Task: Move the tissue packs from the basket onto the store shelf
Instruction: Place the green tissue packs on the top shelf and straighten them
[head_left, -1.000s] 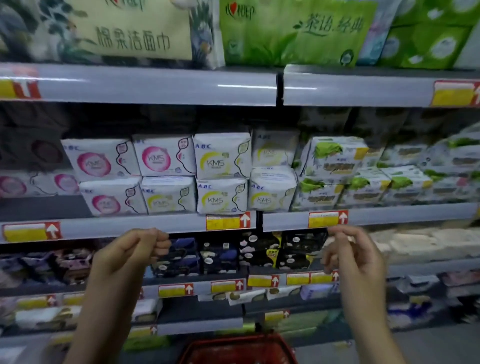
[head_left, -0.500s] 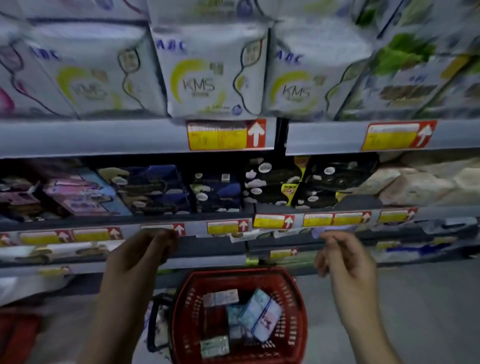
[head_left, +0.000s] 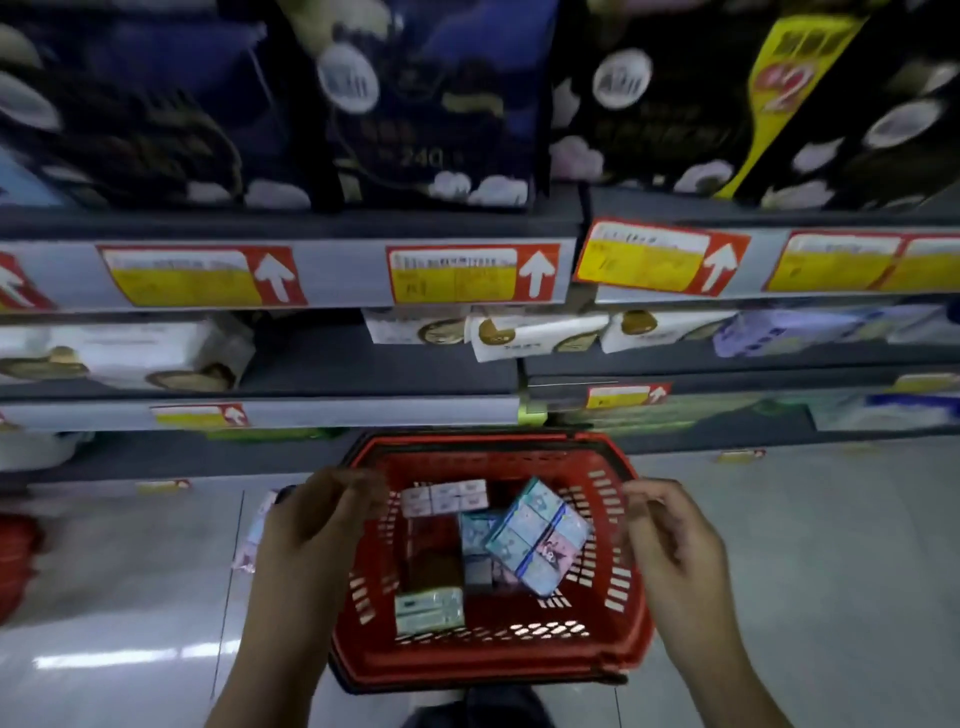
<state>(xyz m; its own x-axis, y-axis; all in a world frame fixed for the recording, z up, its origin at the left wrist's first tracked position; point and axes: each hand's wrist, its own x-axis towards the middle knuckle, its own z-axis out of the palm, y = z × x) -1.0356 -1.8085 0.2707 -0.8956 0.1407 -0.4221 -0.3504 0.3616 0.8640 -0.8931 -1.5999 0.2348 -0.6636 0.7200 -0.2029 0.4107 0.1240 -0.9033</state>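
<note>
Pale glossy floor tiles (head_left: 130, 597) carry a red basket (head_left: 483, 670) set right in front of the person, and both hands hover at its sides. The left hand (head_left: 317, 525) is over the left rim and the right hand (head_left: 670, 535) over the right; each is empty, fingers loosely curled, gripping nothing. Whether either touches the rim I cannot tell.

Every tissue pack in view sits inside the basket, so by my reading the shelving has barely begun or a fresh round is starting. A green pack (head_left: 428, 610) lies flat at the near left, long axis left to right. A large blue-and-pink pack (head_left: 537, 540) is tipped on a corner against the right wall, its long axis slanting. A smaller blue pack (head_left: 478, 525) is half buried under it. A pink pack (head_left: 444, 497) lies along the far wall, long axis left to right.

Beyond, a low shelf (head_left: 363, 364) shows a bare gap between white packs (head_left: 130, 353), with yellow price tags (head_left: 472, 273) and dark packs (head_left: 431, 104) higher up
</note>
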